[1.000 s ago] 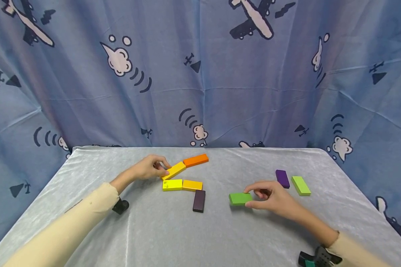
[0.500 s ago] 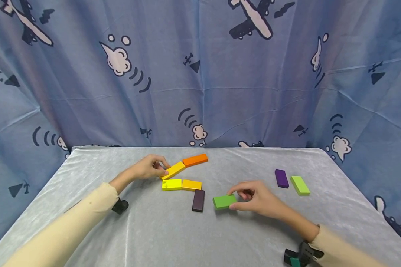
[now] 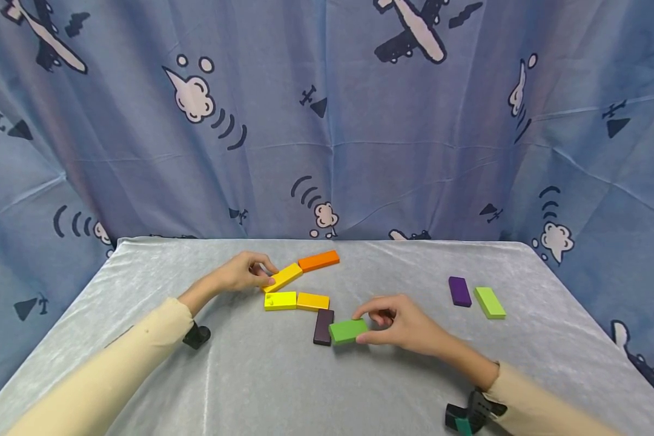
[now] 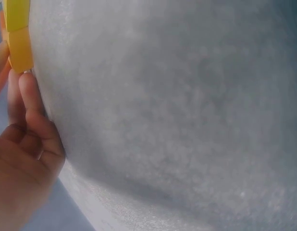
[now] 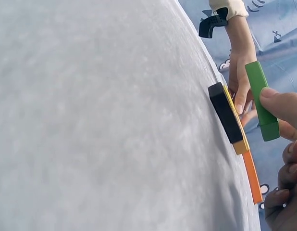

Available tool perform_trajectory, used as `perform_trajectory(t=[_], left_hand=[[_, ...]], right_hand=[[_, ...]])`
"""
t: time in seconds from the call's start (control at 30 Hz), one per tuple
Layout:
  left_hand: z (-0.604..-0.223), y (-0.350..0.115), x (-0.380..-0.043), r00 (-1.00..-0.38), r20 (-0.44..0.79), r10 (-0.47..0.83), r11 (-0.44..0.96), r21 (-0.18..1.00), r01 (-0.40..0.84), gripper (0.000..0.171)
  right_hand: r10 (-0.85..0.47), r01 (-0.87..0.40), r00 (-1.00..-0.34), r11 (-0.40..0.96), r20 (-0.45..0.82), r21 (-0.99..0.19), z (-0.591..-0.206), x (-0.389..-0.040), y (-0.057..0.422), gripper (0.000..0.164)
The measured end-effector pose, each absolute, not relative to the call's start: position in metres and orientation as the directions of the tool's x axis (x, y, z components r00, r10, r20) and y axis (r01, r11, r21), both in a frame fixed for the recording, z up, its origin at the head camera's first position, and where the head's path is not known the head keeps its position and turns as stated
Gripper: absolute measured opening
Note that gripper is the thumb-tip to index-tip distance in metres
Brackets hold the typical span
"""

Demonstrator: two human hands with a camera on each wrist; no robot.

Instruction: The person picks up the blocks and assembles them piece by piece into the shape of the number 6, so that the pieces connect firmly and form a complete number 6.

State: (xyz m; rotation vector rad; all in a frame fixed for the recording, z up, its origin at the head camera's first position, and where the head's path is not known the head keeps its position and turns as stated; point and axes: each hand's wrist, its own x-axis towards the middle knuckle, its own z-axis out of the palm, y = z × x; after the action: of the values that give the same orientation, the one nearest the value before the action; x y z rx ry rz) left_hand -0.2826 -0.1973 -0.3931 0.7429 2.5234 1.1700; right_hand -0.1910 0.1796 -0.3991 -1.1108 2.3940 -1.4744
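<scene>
The right hand (image 3: 403, 327) pinches the green block (image 3: 346, 332) by one end, thumb on the near side and a finger across on the far side. That end grip probably serves to keep the other end free and the fingers out of the way of what lies beyond. The green block is off the counter (image 3: 240, 381), and in the head view its free end shows just beside the dark block (image 3: 323, 327), to the left of the hand.

The left hand (image 3: 241, 272) pinches the near end of the yellow block (image 3: 284, 278), perhaps to steady it while the other hand works. The yellow block slants away from the hand, its far end meeting the orange block (image 3: 319, 261) further to the right. On the nearer side of the yellow block, the lemon block (image 3: 280, 301) and the amber block (image 3: 313, 301) lie end to end, the dark block set crosswise at the amber block's right end; this looks deliberate, like parts of one outline. Beyond the right hand and to its right lie the purple block (image 3: 460, 292) and lime block (image 3: 490, 303), side by side, seemingly spares.
</scene>
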Motion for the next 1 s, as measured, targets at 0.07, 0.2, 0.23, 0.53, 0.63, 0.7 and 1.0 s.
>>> perform_trajectory(t=[0.07,0.2,0.23,0.53,0.63,0.7,1.0], left_hand=[[-0.393,-0.197,-0.283,-0.836,-0.019,0.549,0.546,0.765,0.342,0.018],[-0.392,-0.197,-0.282,-0.837,-0.015,0.548,0.547,0.763,0.345,0.017],[-0.392,-0.197,-0.282,-0.836,-0.016,0.548,0.546,0.764,0.344,0.017],[-0.394,-0.198,-0.282,-0.835,-0.014,0.551,0.543,0.765,0.346,0.017],[-0.394,-0.197,-0.282,-0.835,-0.012,0.55,0.541,0.767,0.345,0.017],[-0.394,-0.197,-0.282,-0.834,-0.01,0.551,0.54,0.766,0.347,0.017],[-0.393,-0.197,-0.282,-0.828,-0.006,0.56,0.533,0.768,0.355,0.017]], right_hand=[[-0.639,-0.517,-0.724,0.257,0.257,-0.817,-0.399,-0.191,0.177,0.025],[-0.652,-0.519,-0.711,0.233,0.264,-0.822,-0.399,-0.192,0.17,0.024],[-0.655,-0.519,-0.708,0.229,0.264,-0.824,-0.399,-0.192,0.169,0.023],[-0.678,-0.504,-0.693,0.213,0.244,-0.837,-0.397,-0.19,0.157,0.024],[-0.684,-0.502,-0.689,0.212,0.24,-0.839,-0.396,-0.189,0.152,0.024],[-0.687,-0.5,-0.689,0.217,0.233,-0.839,-0.396,-0.188,0.149,0.024],[-0.697,-0.534,-0.678,0.249,0.234,-0.808,-0.398,-0.187,0.135,0.025]])
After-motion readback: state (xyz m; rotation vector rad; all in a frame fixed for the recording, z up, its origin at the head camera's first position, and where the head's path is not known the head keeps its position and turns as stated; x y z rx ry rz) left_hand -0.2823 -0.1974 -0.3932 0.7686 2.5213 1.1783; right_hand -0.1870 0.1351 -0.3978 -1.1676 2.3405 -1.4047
